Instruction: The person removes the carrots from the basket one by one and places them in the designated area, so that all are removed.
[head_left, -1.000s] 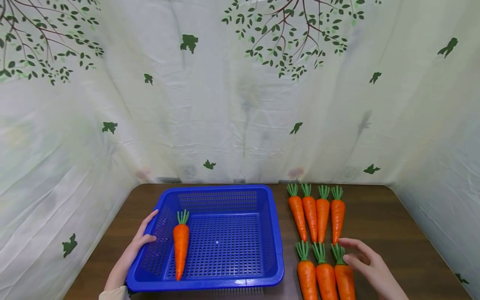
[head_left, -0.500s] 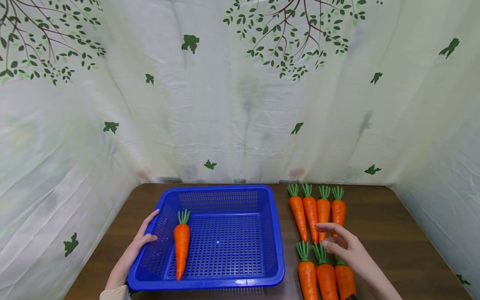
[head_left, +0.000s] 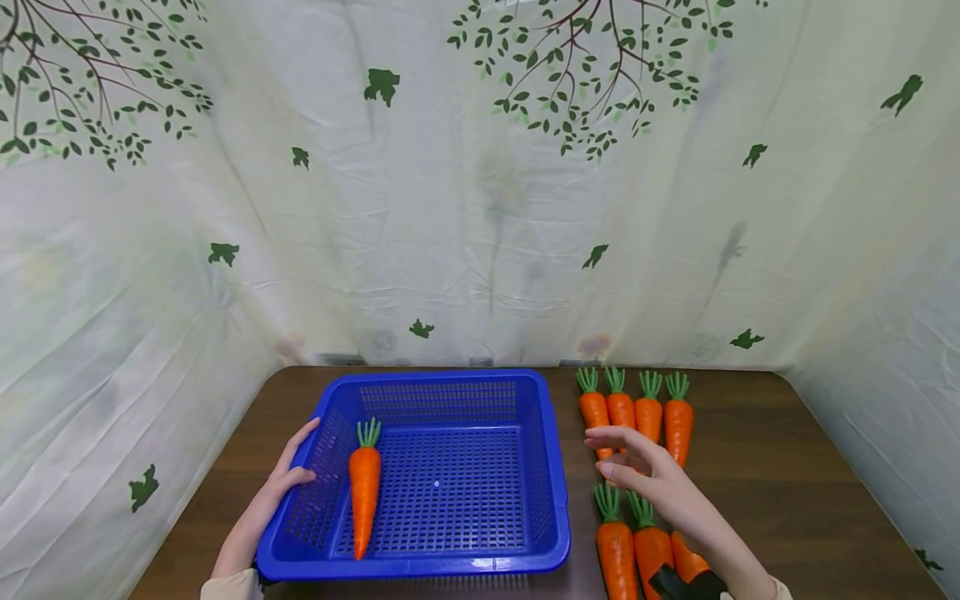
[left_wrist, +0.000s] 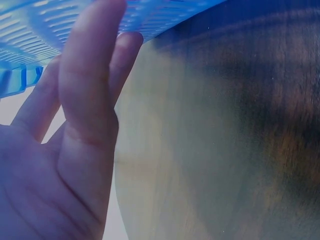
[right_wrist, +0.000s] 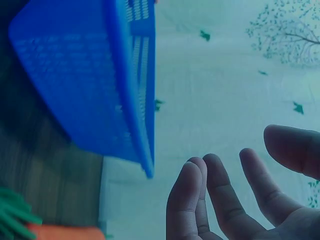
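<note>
On the left side of the blue basket point(head_left: 442, 569), my left hand point(head_left: 277, 479) holds the rim, its thumb over the edge. In the left wrist view the fingers point(left_wrist: 87, 90) reach up to the slotted blue wall point(left_wrist: 30, 30). A single orange carrot point(head_left: 364, 500) with a green top lies inside the basket, toward its left. My right hand point(head_left: 660, 479) hovers with nothing in it over the carrots right of the basket, fingers bent loosely and thumb apart. The right wrist view shows its fingertips spread, away from the basket's side point(right_wrist: 75, 65).
Several carrots point(head_left: 678, 425) lie in a back row on the brown table point(head_left: 780, 483), tops pointing away. Three more carrots point(head_left: 617, 558) form a front row, partly covered by my right arm. A white curtain point(head_left: 480, 208) with leaf prints surrounds the table.
My right hand has moved left from the rightmost front carrot's top toward the basket, passing over the carrots. My left hand and the basket stay in place.
</note>
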